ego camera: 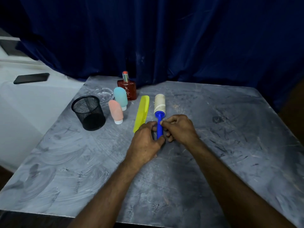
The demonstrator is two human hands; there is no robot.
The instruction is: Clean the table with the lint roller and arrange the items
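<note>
Both hands' grip on lint roller (159, 111) plastic handle

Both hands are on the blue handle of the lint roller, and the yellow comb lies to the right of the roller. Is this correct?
Not fully. The head view shows the yellow comb lying to the left of the lint roller, between it and the pink bottle. The rest holds: the left hand and right hand are both on the blue handle.

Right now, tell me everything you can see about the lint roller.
The lint roller lies flat on the grey table, roll end pointing away from the person. Its sticky roll is off-white and looks soiled; the handle is bright blue plastic. It lies beside the yellow comb, roughly parallel and apart from it. The left hand and right hand both close their fingers around the handle.
</note>
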